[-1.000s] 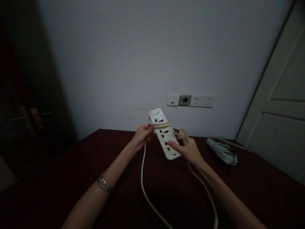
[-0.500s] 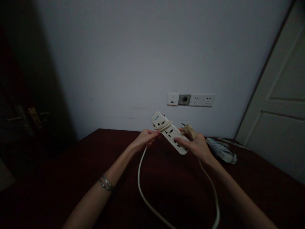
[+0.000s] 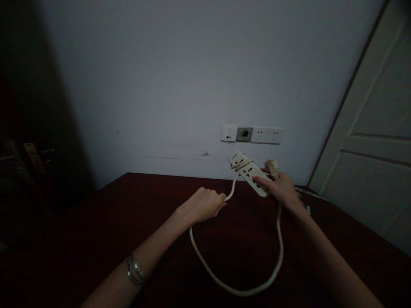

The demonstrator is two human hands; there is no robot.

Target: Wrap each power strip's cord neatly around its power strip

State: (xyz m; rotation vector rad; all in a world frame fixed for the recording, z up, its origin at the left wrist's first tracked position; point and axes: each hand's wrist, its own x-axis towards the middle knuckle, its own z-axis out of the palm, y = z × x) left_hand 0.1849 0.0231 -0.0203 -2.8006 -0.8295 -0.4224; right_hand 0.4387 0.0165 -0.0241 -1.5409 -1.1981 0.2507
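A white power strip is held tilted above the dark red table, its far end toward the wall. My right hand is closed on its near end, thumb on the socket face. The pale plug sticks up beside that hand's fingers. Turns of the white cord wrap around the strip's far half. My left hand is closed around the cord a short way from the strip. From there a loose loop hangs down and rises to the right hand.
Wall sockets and a switch plate sit behind the dark red table. Partly hidden behind my right wrist lies a bundled object. A pale door stands at the right, a dark door with a handle at the left.
My left hand has moved down and away from the power strip, drawing a stretch of cord out. The strip, in my right hand, has shifted right. The hanging loop has risen into view.
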